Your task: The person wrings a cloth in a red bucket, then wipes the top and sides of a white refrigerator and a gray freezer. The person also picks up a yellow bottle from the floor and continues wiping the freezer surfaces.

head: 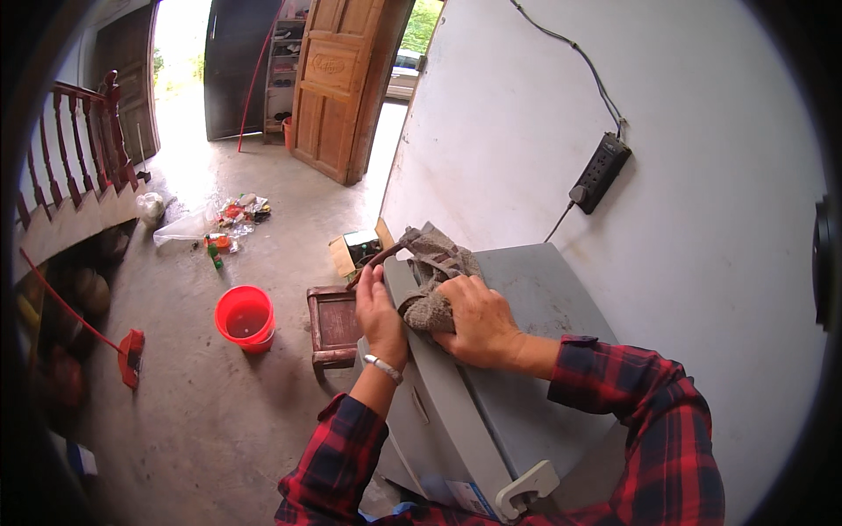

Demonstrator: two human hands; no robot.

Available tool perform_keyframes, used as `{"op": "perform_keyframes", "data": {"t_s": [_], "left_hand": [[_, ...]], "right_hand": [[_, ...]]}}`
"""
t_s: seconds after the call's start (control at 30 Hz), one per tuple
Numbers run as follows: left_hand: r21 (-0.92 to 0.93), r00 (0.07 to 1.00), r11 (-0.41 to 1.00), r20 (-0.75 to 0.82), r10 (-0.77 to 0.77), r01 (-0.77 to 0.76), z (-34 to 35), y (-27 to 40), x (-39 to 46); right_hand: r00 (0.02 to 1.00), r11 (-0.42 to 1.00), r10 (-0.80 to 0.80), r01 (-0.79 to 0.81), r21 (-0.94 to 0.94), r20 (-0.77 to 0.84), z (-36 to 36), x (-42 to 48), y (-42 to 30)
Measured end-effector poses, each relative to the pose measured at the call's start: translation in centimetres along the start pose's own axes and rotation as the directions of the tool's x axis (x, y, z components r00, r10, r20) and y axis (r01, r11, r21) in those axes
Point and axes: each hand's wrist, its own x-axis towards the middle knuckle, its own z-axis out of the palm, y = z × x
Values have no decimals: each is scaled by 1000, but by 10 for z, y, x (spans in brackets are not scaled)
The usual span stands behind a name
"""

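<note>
A grey refrigerator [526,289] stands before me, its top panel stained in places. My right hand [483,322] grips a bunched brown-grey towel [431,312] on the top, near the upper edge of the door [454,401]. The towel's loose end lies farther along, with a dark strip hanging past the door edge. My left hand [381,319] lies against the front of the door, fingers extended; its thumb is hard to make out. A pale hinge cover [526,490] sits at the near corner of the top.
A red bucket [245,319] and a wooden stool [332,329] stand left of the refrigerator. Behind are an open carton [362,250] and scattered rubbish [240,214]. A red-handled broom [130,358] leans at left. A power strip [600,172] hangs on the wall.
</note>
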Motion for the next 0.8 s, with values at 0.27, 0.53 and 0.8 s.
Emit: {"op": "perform_keyframes", "data": {"t_s": [0.27,0.53,0.8], "left_hand": [[-340,963,911,-54,-265,232,6,9,-12],[-401,957,884,-53,-285,241,-6,14,-10],[-313,966,919,-18,-257,239,-2,15,-16]], "right_hand": [[989,999,47,-44,25,-140,26,73,8],[955,975,-220,207,86,197,-55,-144,-34],[972,973,-222,225,50,-72,-8,-19,5]]}}
